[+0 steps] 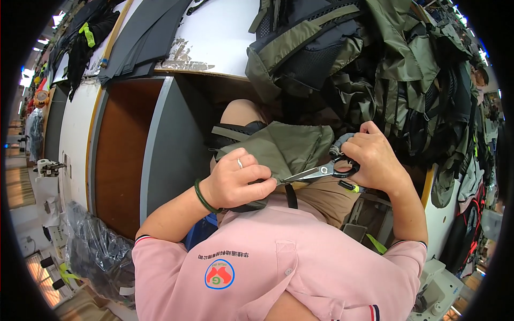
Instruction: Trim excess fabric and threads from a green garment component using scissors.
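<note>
Scissors [321, 170] with black handles are gripped in my right hand [373, 156], its fingers curled around the loops. Their metal blades point left and reach almost to my left fingertips. My left hand [241, 179] pinches the edge of an olive-green fabric piece [289, 143], part of a bag or backpack lying across my lap. A black strap [291, 196] hangs down below the blade tips. Whether the blades have fabric between them is too small to tell. A black padded part [241, 132] of the piece rests by my knee.
Olive and black backpacks [399, 69] are heaped on the white worktable [214, 37] ahead and to the right. Dark grey sheets [142, 40] lie at the table's left. Open grey compartments [176, 144] stand below. A clear plastic bag [101, 257] sits at lower left.
</note>
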Demonstrator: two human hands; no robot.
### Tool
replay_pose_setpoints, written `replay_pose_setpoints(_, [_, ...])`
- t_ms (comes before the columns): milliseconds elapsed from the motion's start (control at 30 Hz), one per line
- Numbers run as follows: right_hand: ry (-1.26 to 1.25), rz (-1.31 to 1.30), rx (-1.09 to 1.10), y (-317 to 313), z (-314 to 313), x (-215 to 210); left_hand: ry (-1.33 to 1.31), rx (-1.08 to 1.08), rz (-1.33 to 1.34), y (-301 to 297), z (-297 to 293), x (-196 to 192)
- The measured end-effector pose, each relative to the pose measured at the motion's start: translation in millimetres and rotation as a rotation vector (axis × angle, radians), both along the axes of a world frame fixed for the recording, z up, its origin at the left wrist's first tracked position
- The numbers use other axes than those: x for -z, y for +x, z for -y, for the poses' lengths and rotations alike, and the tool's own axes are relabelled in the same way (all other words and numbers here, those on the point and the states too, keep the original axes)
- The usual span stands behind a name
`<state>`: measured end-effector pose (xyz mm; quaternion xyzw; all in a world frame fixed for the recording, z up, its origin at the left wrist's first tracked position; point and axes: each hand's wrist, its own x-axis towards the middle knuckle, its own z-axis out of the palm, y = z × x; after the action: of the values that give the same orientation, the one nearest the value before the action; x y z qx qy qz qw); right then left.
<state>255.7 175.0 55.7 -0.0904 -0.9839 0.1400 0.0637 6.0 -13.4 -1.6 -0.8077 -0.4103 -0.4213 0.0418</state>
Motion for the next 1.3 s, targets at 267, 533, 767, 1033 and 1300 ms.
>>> replay_pose_setpoints(267, [-0.009, 0.014, 0.005, -1.2, 1.3, 4.1, -0.012, 0.012, 0.007, 0.0, 0.0, -0.9])
replay_pose_setpoints(533, [0.0, -0.022, 0.002, -2.9, 4.2, 6.6, -0.026, 0.006, 0.002, 0.4, -0.1, 0.1])
replay_pose_setpoints(767, [0.101, -0.072, 0.057, 3.4, 2.6, -0.5, 0.001, -0.003, 0.012, -0.5, 0.6, 0.5])
replay_pose_setpoints(1033, [0.158, -0.082, 0.052, 6.6, 4.7, 0.4, 0.007, -0.001, 0.022, 1.1, -0.4, -0.1])
replay_pose_setpoints(1300, [0.196, -0.097, 0.063, 6.1, 8.2, 1.7, 0.007, -0.01, 0.015, 2.0, -1.2, -0.9])
